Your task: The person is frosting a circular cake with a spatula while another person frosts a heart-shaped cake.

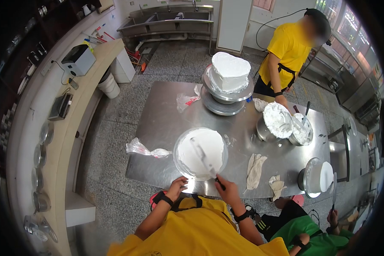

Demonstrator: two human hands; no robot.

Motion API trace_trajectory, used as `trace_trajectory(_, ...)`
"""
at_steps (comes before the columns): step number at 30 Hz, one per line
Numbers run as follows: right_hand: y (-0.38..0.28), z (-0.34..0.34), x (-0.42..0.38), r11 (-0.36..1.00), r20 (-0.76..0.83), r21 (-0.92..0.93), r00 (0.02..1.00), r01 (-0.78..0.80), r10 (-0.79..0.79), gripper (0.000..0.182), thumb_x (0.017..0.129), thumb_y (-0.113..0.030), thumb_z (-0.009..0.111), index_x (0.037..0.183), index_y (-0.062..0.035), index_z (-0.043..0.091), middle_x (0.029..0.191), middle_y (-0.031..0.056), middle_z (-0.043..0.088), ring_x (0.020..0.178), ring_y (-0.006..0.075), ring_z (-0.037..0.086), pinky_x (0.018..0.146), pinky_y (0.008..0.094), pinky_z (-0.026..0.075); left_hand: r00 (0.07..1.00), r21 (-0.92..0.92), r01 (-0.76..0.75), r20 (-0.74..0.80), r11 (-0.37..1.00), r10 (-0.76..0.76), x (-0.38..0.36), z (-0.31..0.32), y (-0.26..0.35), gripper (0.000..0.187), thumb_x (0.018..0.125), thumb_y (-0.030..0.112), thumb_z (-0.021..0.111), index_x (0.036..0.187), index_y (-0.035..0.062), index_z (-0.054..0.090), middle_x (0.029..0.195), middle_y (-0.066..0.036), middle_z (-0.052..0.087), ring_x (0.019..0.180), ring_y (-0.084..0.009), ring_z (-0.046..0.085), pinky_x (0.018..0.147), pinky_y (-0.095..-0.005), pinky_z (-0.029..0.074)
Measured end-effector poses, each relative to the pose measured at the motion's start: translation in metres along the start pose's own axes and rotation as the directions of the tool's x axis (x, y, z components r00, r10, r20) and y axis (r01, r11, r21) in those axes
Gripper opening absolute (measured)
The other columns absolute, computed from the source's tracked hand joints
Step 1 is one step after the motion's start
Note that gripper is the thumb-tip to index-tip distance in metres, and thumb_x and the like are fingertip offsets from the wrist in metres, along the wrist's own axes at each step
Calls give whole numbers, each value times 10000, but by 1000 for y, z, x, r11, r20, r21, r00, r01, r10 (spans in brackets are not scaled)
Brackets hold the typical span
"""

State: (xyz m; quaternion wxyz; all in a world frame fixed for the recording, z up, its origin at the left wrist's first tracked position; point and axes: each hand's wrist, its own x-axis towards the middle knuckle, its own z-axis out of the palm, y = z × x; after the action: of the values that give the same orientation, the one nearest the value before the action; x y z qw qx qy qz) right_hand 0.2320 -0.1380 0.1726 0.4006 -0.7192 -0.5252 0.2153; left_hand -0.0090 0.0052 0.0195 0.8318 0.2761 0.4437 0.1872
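My right hand point(229, 191) is closed round the black handle of a palette knife point(202, 158). Its long metal blade lies over the white cream top of a round cake point(190, 149), seen from above on a turntable point(176, 161). My left hand point(176, 188) is at the turntable's near edge, fingers loosely bent and apart, holding nothing. A crumpled plastic piping bag point(145, 149) lies just left of the turntable.
A heart-shaped cream cake point(231, 70) stands on another turntable. Bowls of cream point(277, 120) stand at the right, by a person in yellow point(289, 47). Cloths point(255, 170) lie on the steel table point(158, 106). A person in green point(301, 230) holds a knife near a white cake point(325, 176).
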Motion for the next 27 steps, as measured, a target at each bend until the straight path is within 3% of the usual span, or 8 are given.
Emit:
trace_trajectory(2,7,-9,8,997,-71,-63,996,-52,47,370,913,-231,668,1251,-81,648,793,195,681,704,375,669,625,415,524,1000,39,18,-1,999,-18,0,4,-2,298,837,31,471,1090,55,626,1047,-51,617,1012,-182,595,849,-338,526)
trace_trajectory(4,9,-15,11,987,-23,-101,992,-123,121,378,915,-232,664,1258,-73,643,792,210,678,695,376,666,609,419,515,999,3,-22,-47,1000,22,2,7,1,301,840,31,467,1096,57,623,1049,-49,616,1007,-179,596,850,-337,527)
trace_trajectory(10,3,-6,0,991,20,-122,998,-52,55,380,916,-239,660,1265,-88,640,799,187,686,686,375,664,611,419,519,996,-21,-64,-64,998,63,8,-8,13,348,831,13,468,1147,64,605,1087,-34,603,1021,-170,594,856,-337,534)
trace_trajectory(13,-9,5,-11,998,126,-43,991,-37,43,396,908,-232,678,1283,-116,632,906,193,701,788,379,683,664,398,537,996,14,-28,-89,1000,29,0,-1,4,361,830,15,476,1167,65,596,1117,-39,606,1041,-170,589,868,-337,523)
trace_trajectory(17,-14,19,-20,1000,237,-12,971,-10,13,404,906,-236,684,1291,-127,633,882,187,705,787,372,689,662,403,539,999,-73,25,36,997,-23,-3,3,-8,316,853,5,514,1155,83,562,1073,-41,604,1073,-208,607,894,-353,505)
trace_trajectory(21,-12,16,-14,999,185,40,983,-6,-2,395,911,-234,683,1282,-108,636,833,208,683,696,341,684,624,381,521,998,22,52,43,998,-53,-8,14,-2,303,857,6,513,1144,90,567,1099,-51,614,1086,-217,606,895,-364,501)
trace_trajectory(23,-12,5,-5,995,66,72,995,-76,71,389,918,-217,678,1273,-66,631,780,226,646,592,289,636,584,355,490,997,84,55,56,995,-60,0,6,-3,310,850,0,509,1140,90,571,1099,-51,615,1083,-215,606,892,-365,501)
trace_trajectory(27,-8,-18,14,985,-11,-7,985,-170,170,381,912,-214,675,1250,-39,638,895,226,688,780,378,683,664,395,531,999,-25,-7,-46,1000,6,13,-7,17,326,829,-15,492,1126,88,578,1091,-45,611,1065,-198,607,878,-348,500)
